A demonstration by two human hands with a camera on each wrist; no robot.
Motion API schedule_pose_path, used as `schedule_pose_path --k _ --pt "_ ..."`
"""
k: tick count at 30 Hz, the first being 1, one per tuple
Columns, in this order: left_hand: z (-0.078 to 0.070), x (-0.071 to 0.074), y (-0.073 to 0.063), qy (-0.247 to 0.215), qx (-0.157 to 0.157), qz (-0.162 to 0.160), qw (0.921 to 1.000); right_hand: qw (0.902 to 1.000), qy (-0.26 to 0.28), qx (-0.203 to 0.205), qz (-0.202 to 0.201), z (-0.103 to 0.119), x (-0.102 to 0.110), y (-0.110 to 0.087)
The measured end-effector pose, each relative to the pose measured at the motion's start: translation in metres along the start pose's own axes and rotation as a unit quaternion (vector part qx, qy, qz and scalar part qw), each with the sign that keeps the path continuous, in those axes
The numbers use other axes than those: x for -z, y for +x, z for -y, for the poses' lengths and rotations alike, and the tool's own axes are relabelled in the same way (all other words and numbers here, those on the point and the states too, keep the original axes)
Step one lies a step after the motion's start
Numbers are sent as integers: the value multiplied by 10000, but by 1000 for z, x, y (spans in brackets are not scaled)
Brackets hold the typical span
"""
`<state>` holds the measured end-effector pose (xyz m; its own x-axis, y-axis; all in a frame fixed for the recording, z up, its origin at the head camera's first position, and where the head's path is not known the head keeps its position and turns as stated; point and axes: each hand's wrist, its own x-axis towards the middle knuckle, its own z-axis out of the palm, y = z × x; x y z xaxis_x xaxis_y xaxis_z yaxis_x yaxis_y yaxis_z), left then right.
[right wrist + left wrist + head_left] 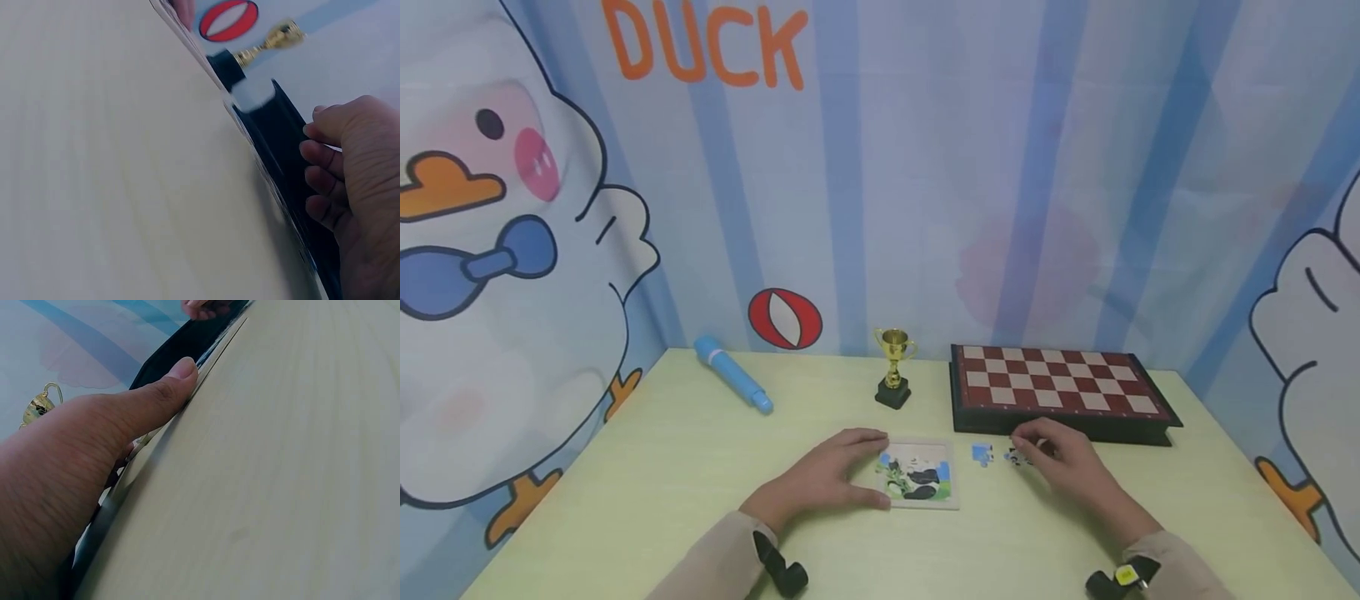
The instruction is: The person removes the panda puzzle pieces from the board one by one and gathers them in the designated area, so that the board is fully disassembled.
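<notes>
A small panda jigsaw in a light wooden tray lies on the table, partly filled with pieces. My left hand grips its left side, fingers at the top edge and thumb at the bottom edge. In the left wrist view the thumb lies along the tray's edge. Right of the tray rests a blue puzzle piece. Beside it is a black-and-white piece, partly covered by my right hand. That hand hovers over it, fingers curled and thumb against the index finger; nothing shows between them in the right wrist view.
Behind the right hand lies a red-and-white chessboard box. A gold trophy cup on a black base stands behind the tray. At the back left lies a blue tube-shaped object. A duck-print curtain hangs behind the table.
</notes>
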<state>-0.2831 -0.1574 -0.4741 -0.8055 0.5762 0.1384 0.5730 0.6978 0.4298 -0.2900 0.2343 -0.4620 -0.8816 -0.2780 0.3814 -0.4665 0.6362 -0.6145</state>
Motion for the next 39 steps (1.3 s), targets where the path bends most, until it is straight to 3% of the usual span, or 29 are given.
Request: schedule_pose_path --k 5,9,12,16,23,31,34,39 --pt "2 -1 2 111 -24 -75 9999 9981 294 405 347 26 -30 18" --pt "4 -2 2 82 12 -91 9999 9914 442 1065 621 48 -57 31" --pt "5 -4 1 20 13 -42 10000 9858 604 1286 896 61 -74 37" --pt "5 -5 0 23 -61 -38 10000 9834 603 1270 1148 75 -92 41" --pt "5 -4 -2 -56 -184 -96 9998 9819 75 1289 1385 92 -113 44" --pt "3 -3 -1 14 -197 -111 9997 9800 -561 1392 1306 95 -116 42" --pt "2 -1 1 49 -143 -86 9998 9798 -589 1427 1268 95 -114 45" --pt "2 -2 2 19 -54 -7 10000 9831 -490 1155 1331 96 -113 43"
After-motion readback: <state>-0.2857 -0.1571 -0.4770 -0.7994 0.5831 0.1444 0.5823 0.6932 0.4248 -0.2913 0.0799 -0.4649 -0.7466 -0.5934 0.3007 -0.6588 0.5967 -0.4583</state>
